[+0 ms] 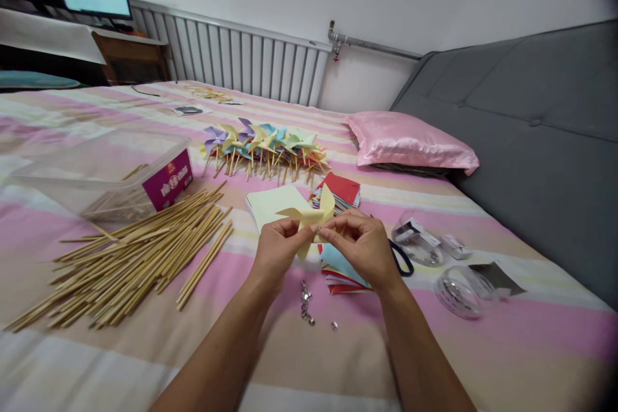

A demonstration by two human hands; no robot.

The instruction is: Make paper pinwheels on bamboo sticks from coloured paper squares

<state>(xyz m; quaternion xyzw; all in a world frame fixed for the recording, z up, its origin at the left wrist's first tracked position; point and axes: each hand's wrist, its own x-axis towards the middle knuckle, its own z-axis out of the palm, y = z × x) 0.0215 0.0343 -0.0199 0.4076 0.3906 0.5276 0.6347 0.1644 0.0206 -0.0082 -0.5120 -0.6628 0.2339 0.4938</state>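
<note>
Both hands meet over the striped bed, holding a yellow paper pinwheel [309,215]. My left hand [276,250] pinches the pinwheel's left side. My right hand [361,246] pinches its centre, where a small silver pin shows between the fingertips. Below the hands several silver pins [307,306] lie loose on the bedspread. Stacks of coloured paper squares [340,192] lie just behind and under the hands, with a pale yellow sheet [273,203] to the left.
A large pile of wooden sticks [135,257] lies at the left, beside a clear plastic box [101,170]. Finished pinwheels [263,148] lie further back. Black-handled scissors [402,260], clear tape rolls [456,293] and a pink pillow [410,141] are at the right.
</note>
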